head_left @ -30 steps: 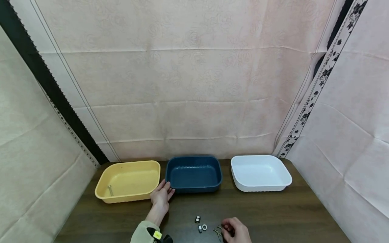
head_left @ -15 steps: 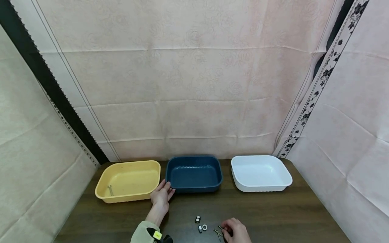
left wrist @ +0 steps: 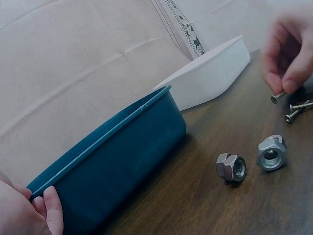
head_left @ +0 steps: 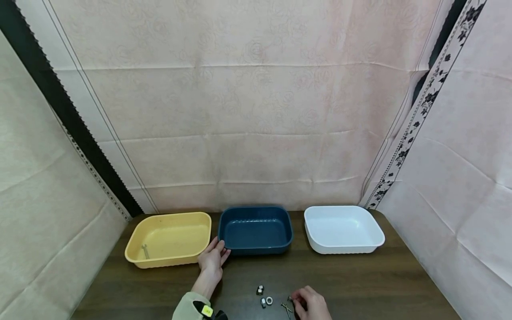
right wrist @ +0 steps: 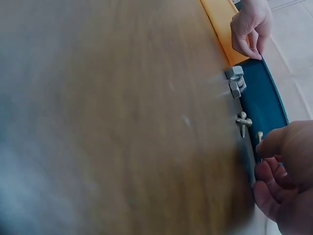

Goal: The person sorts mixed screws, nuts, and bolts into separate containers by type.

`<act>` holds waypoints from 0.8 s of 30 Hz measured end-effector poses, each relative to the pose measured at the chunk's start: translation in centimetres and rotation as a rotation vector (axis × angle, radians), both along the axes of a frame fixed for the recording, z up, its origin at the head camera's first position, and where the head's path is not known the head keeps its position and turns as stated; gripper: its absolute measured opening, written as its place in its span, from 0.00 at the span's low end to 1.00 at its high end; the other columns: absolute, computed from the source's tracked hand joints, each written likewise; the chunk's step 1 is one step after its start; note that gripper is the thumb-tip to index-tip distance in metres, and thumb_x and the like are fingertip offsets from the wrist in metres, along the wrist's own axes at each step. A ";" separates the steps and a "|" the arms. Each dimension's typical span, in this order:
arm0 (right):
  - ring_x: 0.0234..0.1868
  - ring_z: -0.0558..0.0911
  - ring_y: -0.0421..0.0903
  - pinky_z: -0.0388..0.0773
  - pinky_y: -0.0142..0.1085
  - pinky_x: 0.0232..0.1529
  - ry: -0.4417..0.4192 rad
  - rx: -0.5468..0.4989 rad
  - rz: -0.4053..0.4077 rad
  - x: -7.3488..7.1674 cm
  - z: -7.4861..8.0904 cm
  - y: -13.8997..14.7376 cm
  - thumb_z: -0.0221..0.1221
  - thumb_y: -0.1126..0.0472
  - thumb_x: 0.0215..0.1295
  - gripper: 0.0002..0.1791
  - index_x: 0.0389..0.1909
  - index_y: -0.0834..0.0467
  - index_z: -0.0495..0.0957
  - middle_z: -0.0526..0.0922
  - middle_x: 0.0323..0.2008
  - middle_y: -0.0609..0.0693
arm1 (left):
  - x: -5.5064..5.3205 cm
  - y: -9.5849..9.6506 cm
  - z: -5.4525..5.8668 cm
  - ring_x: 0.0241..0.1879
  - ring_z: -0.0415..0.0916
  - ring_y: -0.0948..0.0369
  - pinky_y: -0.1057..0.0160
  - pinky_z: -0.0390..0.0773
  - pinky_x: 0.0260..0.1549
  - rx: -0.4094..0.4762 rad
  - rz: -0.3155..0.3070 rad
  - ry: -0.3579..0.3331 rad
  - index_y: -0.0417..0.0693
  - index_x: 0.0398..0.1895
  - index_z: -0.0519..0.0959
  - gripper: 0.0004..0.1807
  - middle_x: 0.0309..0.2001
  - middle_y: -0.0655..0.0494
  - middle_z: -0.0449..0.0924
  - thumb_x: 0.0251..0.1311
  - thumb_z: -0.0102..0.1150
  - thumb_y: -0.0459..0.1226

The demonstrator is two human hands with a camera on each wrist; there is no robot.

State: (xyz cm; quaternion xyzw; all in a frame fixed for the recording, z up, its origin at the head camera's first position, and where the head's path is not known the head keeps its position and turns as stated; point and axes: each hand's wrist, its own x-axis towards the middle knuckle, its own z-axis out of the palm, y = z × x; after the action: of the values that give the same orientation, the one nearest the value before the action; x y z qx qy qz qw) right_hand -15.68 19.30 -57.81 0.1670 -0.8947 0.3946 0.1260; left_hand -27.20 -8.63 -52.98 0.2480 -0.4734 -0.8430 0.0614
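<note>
My left hand (head_left: 211, 262) grips the near left corner of the dark blue tray (head_left: 256, 250), its fingertips at the rim. In the left wrist view, my right hand (left wrist: 288, 54) pinches a small screw (left wrist: 274, 99) between thumb and forefinger, low over the tabletop. Close below it lie a few more screws (left wrist: 292, 116), crossing one another. Several metal hex nuts (left wrist: 224, 167) sit on the wood to the left of the screws, grouped close together. The right wrist view shows the pinched screw (right wrist: 259, 135) partly covered by the thumb.
A yellow tray (head_left: 172, 262) with one screw (head_left: 145, 251) inside stands left of the blue tray. To the right is a white tray (head_left: 346, 249). Pale cloth (head_left: 256, 102) hangs behind and at both sides of the brown wooden table (head_left: 380, 284).
My right hand has shifted very slightly at the screws, with a screw between its fingertips. The left hand keeps its place on the blue tray.
</note>
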 end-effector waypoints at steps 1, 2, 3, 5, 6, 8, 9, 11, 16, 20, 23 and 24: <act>0.26 0.72 0.31 0.74 0.30 0.24 0.026 -0.008 -0.004 -0.1 0.0 0.0 0.66 0.75 0.54 0.11 0.27 0.55 0.81 0.73 0.27 0.36 | 0.0 0.0 0.0 0.37 0.76 0.56 0.62 0.85 0.38 -0.003 0.000 -0.002 0.32 0.67 0.70 0.25 0.45 0.41 0.81 0.69 0.58 0.27; 0.26 0.72 0.30 0.74 0.30 0.23 0.054 -0.012 -0.006 -0.2 0.0 0.0 0.67 0.76 0.54 0.12 0.27 0.55 0.81 0.74 0.27 0.36 | 0.0 0.0 0.0 0.38 0.76 0.56 0.62 0.84 0.38 -0.002 -0.002 -0.002 0.32 0.68 0.70 0.25 0.45 0.41 0.80 0.69 0.58 0.27; 0.26 0.72 0.31 0.75 0.30 0.23 0.072 -0.017 -0.005 -0.3 0.1 0.0 0.67 0.76 0.53 0.12 0.28 0.55 0.81 0.74 0.27 0.37 | 0.0 0.0 0.0 0.38 0.76 0.56 0.62 0.84 0.38 -0.002 -0.002 -0.002 0.32 0.68 0.70 0.25 0.46 0.41 0.80 0.69 0.58 0.27; 0.27 0.73 0.31 0.75 0.30 0.23 0.088 -0.022 -0.006 -0.5 0.4 0.0 0.67 0.77 0.52 0.13 0.28 0.55 0.81 0.75 0.27 0.40 | 0.0 0.0 0.0 0.38 0.76 0.56 0.62 0.84 0.38 0.000 -0.003 -0.002 0.32 0.68 0.70 0.25 0.46 0.41 0.80 0.69 0.58 0.28; 0.27 0.73 0.32 0.76 0.31 0.24 0.073 -0.023 -0.004 -0.6 0.8 0.0 0.67 0.77 0.53 0.13 0.29 0.56 0.81 0.76 0.28 0.41 | 0.0 0.0 0.0 0.38 0.76 0.56 0.62 0.84 0.39 0.000 -0.004 -0.002 0.32 0.68 0.70 0.25 0.46 0.41 0.80 0.69 0.58 0.28; 0.28 0.74 0.33 0.76 0.31 0.24 0.036 -0.020 -0.005 -0.9 1.4 0.0 0.67 0.77 0.54 0.12 0.30 0.57 0.82 0.77 0.28 0.43 | 0.0 0.0 0.0 0.39 0.76 0.56 0.63 0.84 0.39 0.000 -0.006 -0.002 0.32 0.68 0.70 0.25 0.47 0.40 0.80 0.69 0.58 0.28; 0.28 0.74 0.33 0.77 0.31 0.25 0.009 -0.020 -0.008 -1.0 1.7 -0.1 0.67 0.76 0.55 0.11 0.30 0.57 0.82 0.77 0.29 0.44 | 0.0 0.0 0.0 0.39 0.76 0.56 0.62 0.84 0.39 -0.002 -0.005 -0.001 0.32 0.68 0.70 0.25 0.47 0.40 0.79 0.69 0.58 0.28; 0.28 0.75 0.34 0.77 0.31 0.26 -0.046 -0.019 -0.014 -1.3 2.4 -0.1 0.66 0.76 0.57 0.09 0.32 0.58 0.83 0.78 0.30 0.46 | 0.0 0.0 0.1 0.39 0.76 0.55 0.63 0.84 0.39 0.000 -0.007 -0.001 0.32 0.68 0.70 0.25 0.48 0.40 0.79 0.69 0.58 0.28; 0.29 0.75 0.35 0.78 0.31 0.27 -0.029 -0.027 -0.045 -2.3 3.6 -0.4 0.65 0.77 0.57 0.10 0.31 0.59 0.83 0.77 0.30 0.44 | -0.2 -0.1 0.0 0.40 0.76 0.55 0.63 0.84 0.39 0.003 -0.008 -0.003 0.33 0.68 0.70 0.25 0.51 0.38 0.79 0.69 0.58 0.28; 0.29 0.75 0.36 0.77 0.31 0.27 0.048 -0.043 -0.054 -3.1 4.2 -0.8 0.65 0.79 0.55 0.11 0.31 0.60 0.82 0.77 0.29 0.45 | -0.2 -0.1 0.0 0.39 0.76 0.56 0.63 0.84 0.39 0.008 -0.011 -0.004 0.33 0.68 0.70 0.25 0.50 0.38 0.78 0.69 0.58 0.28; 0.29 0.75 0.37 0.77 0.31 0.27 0.087 -0.055 -0.041 -3.7 4.5 -1.1 0.65 0.79 0.54 0.11 0.31 0.60 0.82 0.78 0.29 0.48 | -0.1 -0.1 0.0 0.37 0.76 0.57 0.64 0.84 0.38 0.011 -0.007 -0.001 0.32 0.68 0.70 0.25 0.47 0.40 0.79 0.69 0.58 0.28; 0.29 0.75 0.37 0.77 0.30 0.27 0.095 -0.060 -0.035 -3.9 4.6 -1.2 0.65 0.79 0.54 0.12 0.31 0.60 0.82 0.78 0.29 0.48 | 0.0 -0.1 0.0 0.36 0.76 0.58 0.64 0.84 0.37 0.011 -0.005 0.000 0.32 0.68 0.70 0.25 0.46 0.41 0.79 0.69 0.58 0.28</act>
State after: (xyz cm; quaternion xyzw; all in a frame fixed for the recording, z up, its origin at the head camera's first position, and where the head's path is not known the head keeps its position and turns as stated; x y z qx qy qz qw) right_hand -19.53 18.08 -53.16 0.1660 -0.8782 0.4106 0.1805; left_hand -27.22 -8.68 -53.01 0.2469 -0.4695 -0.8457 0.0579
